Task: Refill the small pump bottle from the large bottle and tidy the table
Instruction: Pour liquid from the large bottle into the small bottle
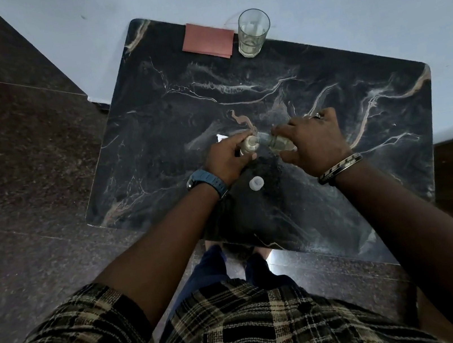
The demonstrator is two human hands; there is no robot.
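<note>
Two bottles (pixel 250 145) (pixel 277 142) held mouth to mouth, one per hand (pixel 227 157) (pixel 314 142). One drinking glass (pixel 253 32), one pink folded cloth (pixel 207 40), one small white cap (pixel 256 183), all on a single dark marble table (pixel 341 99). One wristwatch (pixel 206 182), one bangle (pixel 340 168), one ring (pixel 318 116).

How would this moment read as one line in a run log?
stage: pouring | left hand: grips small bottle | right hand: tilts large bottle | cap: on table
</note>
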